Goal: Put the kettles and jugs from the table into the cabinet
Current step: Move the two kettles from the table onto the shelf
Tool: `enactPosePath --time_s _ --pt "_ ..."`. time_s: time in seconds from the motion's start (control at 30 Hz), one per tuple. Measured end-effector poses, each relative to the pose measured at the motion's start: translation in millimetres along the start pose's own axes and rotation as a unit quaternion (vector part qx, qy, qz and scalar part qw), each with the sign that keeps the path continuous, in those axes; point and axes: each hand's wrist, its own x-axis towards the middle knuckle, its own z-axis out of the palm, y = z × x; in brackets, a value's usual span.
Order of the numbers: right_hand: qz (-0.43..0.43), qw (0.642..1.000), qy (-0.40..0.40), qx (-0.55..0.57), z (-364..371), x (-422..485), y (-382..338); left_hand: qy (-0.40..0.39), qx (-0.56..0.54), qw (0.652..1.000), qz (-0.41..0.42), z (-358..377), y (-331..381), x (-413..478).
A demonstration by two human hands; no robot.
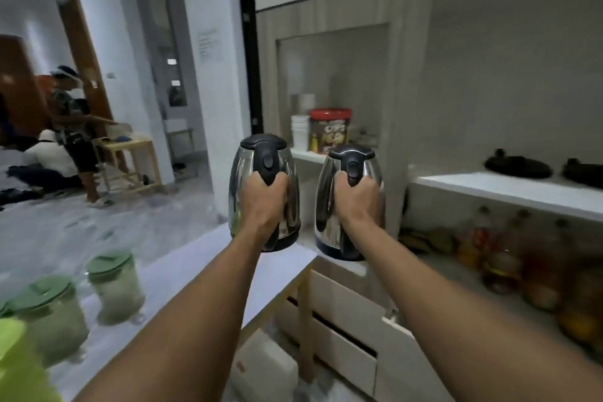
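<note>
Head view: both arms out forward, each hand carrying a steel kettle by its black handle. Left hand [262, 197] has its fingers [283, 180] wrapped fully around the handle of the left kettle [243, 173], closed tight, thumb side up near the lid switch. Right hand [357, 197] same grip on the right kettle [329, 206], fingers [372, 183] curled shut around the handle. Both kettles upright, lids closed, held in the air side by side with a small gap between them, not touching. They hang above the far end of the worktop [202, 268], in front of an open wall niche [336, 81] with a white shelf [306, 155]. On that shelf: a stack of white cups [300, 132] and a red-lidded tub [330, 129] just beside it. Near-left on the worktop: two clear jugs with green lids [112, 287], [49, 313], standing upright, close together, blurred. A bright green thing at the bottom-left corner, too blurred to identify. Right side: a lower counter with bottles [502, 258], blurred, and a white ledge above carrying two dark pan lids [517, 166]. White drawer fronts [346, 333] below the kettles. Background left: a person [73, 127] standing by a small wooden table [130, 157].
</note>
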Motion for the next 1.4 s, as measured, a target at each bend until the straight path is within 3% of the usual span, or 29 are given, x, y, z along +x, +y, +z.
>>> enactPosePath --time_s 0.2,0.47,0.9,1.4 --pt "-0.028 0.987 0.151 -0.036 -138 54 -2 -0.078 -0.072 0.993 0.043 125 81 -17" --pt "-0.031 0.955 0.281 -0.087 -269 145 26 -0.168 -0.122 0.975 0.082 283 154 -46" --pt "-0.007 0.934 0.345 -0.091 -384 342 69 -0.174 -0.131 0.973 0.080 507 210 -2" --pt "0.066 0.924 0.365 -0.087 -417 490 147 -0.289 -0.140 0.946 0.051 660 188 67"
